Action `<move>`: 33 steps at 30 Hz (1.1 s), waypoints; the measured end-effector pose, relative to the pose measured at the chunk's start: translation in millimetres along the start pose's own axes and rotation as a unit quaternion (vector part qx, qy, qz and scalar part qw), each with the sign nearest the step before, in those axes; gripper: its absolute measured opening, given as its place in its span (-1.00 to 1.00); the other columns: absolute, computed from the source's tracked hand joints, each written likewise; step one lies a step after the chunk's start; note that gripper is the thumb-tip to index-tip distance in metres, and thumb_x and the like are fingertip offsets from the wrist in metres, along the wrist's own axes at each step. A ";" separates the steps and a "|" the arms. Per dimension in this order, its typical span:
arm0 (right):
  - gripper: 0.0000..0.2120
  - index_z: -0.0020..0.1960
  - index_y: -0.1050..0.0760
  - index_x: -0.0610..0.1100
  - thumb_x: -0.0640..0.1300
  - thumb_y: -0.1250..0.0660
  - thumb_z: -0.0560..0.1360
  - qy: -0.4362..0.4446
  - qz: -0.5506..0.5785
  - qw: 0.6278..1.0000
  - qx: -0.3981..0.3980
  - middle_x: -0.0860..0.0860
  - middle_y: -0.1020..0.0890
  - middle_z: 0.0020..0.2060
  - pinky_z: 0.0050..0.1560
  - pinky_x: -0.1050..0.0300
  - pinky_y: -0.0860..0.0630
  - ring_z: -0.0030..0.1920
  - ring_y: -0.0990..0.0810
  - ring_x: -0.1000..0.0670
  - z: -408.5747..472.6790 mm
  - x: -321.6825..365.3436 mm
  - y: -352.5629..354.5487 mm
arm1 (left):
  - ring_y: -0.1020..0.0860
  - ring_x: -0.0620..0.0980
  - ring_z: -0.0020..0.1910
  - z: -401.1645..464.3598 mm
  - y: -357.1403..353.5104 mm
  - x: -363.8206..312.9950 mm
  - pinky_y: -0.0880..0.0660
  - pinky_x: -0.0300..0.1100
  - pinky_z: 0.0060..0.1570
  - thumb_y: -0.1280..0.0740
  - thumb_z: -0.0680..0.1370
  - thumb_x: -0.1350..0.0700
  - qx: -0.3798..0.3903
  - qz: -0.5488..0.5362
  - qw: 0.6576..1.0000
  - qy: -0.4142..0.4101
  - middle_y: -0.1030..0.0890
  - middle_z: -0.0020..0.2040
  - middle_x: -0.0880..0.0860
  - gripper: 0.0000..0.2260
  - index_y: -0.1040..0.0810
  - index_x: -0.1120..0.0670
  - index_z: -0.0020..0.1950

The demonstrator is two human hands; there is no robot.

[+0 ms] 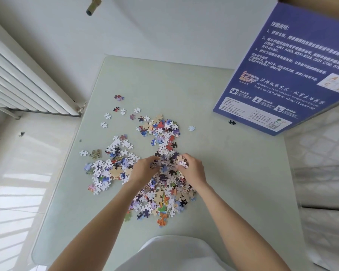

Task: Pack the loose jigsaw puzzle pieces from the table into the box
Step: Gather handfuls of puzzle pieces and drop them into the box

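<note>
The left hand (143, 169) and the right hand (191, 170) meet in the middle of the pile of puzzle pieces (164, 173) on the pale green worktop (233, 173); both have fingers curled inward, scooping a clump of pieces between them, with the right fingers pinching a few pale ones; the pile spreads in a loose band from near the person toward the far side, with strays off to the left and one black piece (232, 122) lying alone near the box; the blue box (282, 71) stands at the far right corner, tilted, its printed face toward the camera and its long axis running up and away to the right.
</note>
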State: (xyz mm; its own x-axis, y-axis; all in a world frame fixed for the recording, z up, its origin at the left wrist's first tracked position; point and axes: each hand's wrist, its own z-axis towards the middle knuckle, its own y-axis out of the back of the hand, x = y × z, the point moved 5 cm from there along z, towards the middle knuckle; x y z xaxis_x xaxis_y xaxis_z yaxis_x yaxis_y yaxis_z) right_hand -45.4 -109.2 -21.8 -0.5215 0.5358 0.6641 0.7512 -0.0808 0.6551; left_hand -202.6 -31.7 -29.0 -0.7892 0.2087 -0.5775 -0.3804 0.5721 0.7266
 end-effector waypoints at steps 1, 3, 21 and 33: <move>-0.62 0.26 -0.48 -0.16 -0.13 -0.39 0.47 -0.003 0.000 1.000 -0.004 0.01 -0.59 -0.09 -0.22 0.49 -0.34 -0.21 -0.53 0.09 0.2 -0.4 0.8 | -0.41 -0.16 -0.50 0.4 0.5 0.4 -0.32 -0.47 -0.46 -0.33 0.54 0.07 -0.001 -0.005 1.000 0.002 -0.64 -0.09 0.10 -0.70 -0.49 0.03 0.26; -0.62 0.26 -0.47 -0.17 -0.12 -0.39 0.47 -0.007 -0.003 1.000 0.000 0.01 -0.59 -0.11 -0.29 0.47 -0.33 -0.26 -0.51 0.13 0.5 -0.5 1.1 | -0.34 -0.16 -0.54 0.9 3.7 1.5 -0.26 -0.44 -0.54 -0.34 0.52 0.03 -0.004 -0.013 1.000 0.010 -0.59 -0.24 0.06 -0.69 -0.49 0.01 0.26; -0.61 0.26 -0.46 -0.16 -0.13 -0.41 0.46 0.019 -0.003 1.000 0.001 -0.08 -0.63 -0.01 -0.14 0.24 -0.46 -0.18 -0.58 -0.01 -6.2 12.1 56.7 | -0.29 -0.13 -0.59 6.6 14.5 -4.1 -0.20 -0.43 -0.63 -0.19 0.61 0.09 -0.016 -0.084 0.996 0.033 -0.65 -0.17 0.03 -0.77 -0.51 0.05 0.22; -0.68 0.14 -0.55 -0.09 -0.10 -0.46 0.41 0.232 0.007 0.941 -0.247 0.08 -0.63 -0.16 -0.17 0.40 -0.43 -0.21 -0.56 0.19 -30.7 116.3 351.6 | -0.45 -0.31 -0.49 48.9 100.7 -194.0 -0.31 -0.48 -0.44 -0.22 0.59 0.17 -0.051 -0.116 0.970 -0.209 -0.61 -0.25 -0.07 -0.85 -0.56 0.06 0.09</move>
State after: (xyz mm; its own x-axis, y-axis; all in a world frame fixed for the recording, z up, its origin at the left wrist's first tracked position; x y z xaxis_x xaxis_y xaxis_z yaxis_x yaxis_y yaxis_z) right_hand 145.6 -101.1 296.8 -0.7202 0.1165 0.6839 0.5386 -0.5275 0.6570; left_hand -64.2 24.2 138.0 -0.4212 0.3994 -0.8143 -0.5859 0.5655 0.5805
